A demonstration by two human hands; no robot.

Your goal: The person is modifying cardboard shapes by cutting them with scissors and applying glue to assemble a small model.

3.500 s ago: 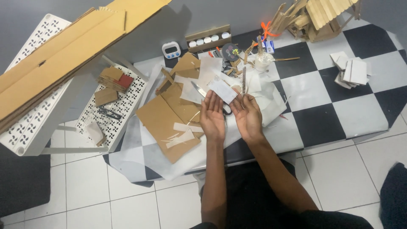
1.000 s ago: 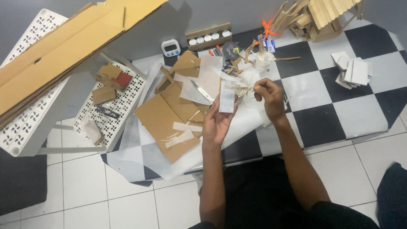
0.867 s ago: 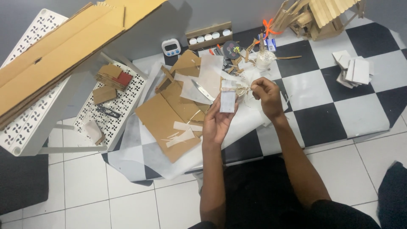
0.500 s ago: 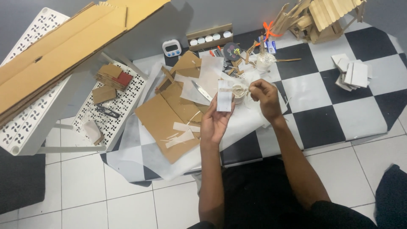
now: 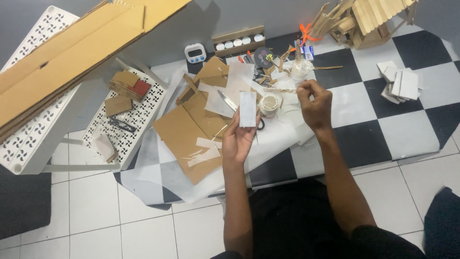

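My left hand (image 5: 239, 136) holds a small white rectangular card (image 5: 247, 109) upright between thumb and fingers, above the white paper sheet on the floor. My right hand (image 5: 314, 103) is raised to the right of it with the fingers pinched on a thin wooden stick (image 5: 282, 90) that points left over a small round pot (image 5: 270, 103). A craft knife (image 5: 228, 101) lies on the paper just left of the card.
Brown cardboard pieces (image 5: 184, 132) lie left of my hands. A white perforated shelf (image 5: 125, 117) carries cardboard scraps. Large cardboard sheets (image 5: 72, 48) lean at the far left. A timer (image 5: 195, 52), a stick house (image 5: 369, 19) and white tiles (image 5: 400, 81) lie further out.
Both hands rose from the paper. My left hand picked up the white card and holds it upright. My right hand moved right and up, pinching a stick near the pot.
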